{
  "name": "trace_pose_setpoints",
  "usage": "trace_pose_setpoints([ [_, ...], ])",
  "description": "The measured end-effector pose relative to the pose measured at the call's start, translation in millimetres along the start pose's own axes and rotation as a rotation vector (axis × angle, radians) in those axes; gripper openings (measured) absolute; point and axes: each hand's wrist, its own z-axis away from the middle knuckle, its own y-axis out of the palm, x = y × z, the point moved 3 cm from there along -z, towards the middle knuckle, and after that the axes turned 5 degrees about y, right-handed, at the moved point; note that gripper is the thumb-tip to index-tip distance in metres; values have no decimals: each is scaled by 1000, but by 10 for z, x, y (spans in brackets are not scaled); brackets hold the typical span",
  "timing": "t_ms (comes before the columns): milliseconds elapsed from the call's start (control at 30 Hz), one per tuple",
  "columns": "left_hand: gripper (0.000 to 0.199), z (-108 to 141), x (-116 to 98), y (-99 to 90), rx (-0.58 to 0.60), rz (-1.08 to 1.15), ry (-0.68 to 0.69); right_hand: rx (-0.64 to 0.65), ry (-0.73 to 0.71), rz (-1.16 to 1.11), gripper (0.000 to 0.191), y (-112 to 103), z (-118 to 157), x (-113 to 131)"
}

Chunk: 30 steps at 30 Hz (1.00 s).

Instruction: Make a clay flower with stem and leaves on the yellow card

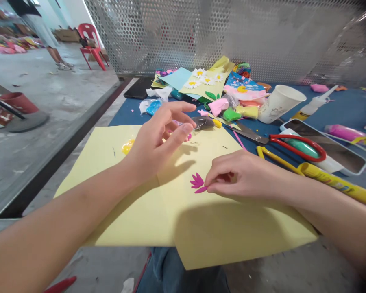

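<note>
Above the yellow paper (134, 215), my left hand (158, 140) is raised with its fingers curved and apart, nothing seen in its grip. Small magenta bits show behind its fingertips, partly hidden. My right hand (238, 175) rests low on the paper, thumb and forefinger pinching the end of a slim magenta clay petal (200, 190). Just beyond that petal lies a small fan of pointed magenta petals (197, 180), flat on the sheet. A glossy yellow blob (127, 146) sits on the paper left of my left hand.
Red-handled scissors (295, 142), a phone (332, 146) and a yellow tube (338, 183) lie to the right. Behind are a tilted white paper cup (280, 103), a glue bottle (312, 105), several clay lumps and a daisy card (205, 83). A perforated metal panel (171, 36) stands at the back.
</note>
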Motion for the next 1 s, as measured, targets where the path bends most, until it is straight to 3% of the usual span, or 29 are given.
trace_pose_setpoints([
  [100, 24, -6, -37, 18, 89, -83, 73, -26, -22, 3, 12, 25, -5, -1],
  [267, 8, 6, -107, 75, 422, -96, 297, -16, 25, 39, 13, 43, -14, -9],
  [467, 5, 49, -74, 128, 615, -126, 297, 12, 91, 17, 12, 19, -17, 4],
  [767, 5, 55, -77, 165, 658, -129, 273, 79, 71, -2, 11, 3, -19, -26],
  [1000, 10, 27, -83, 120, 619, -133, 268, -3, 67, 70, 13, 46, -35, -21],
])
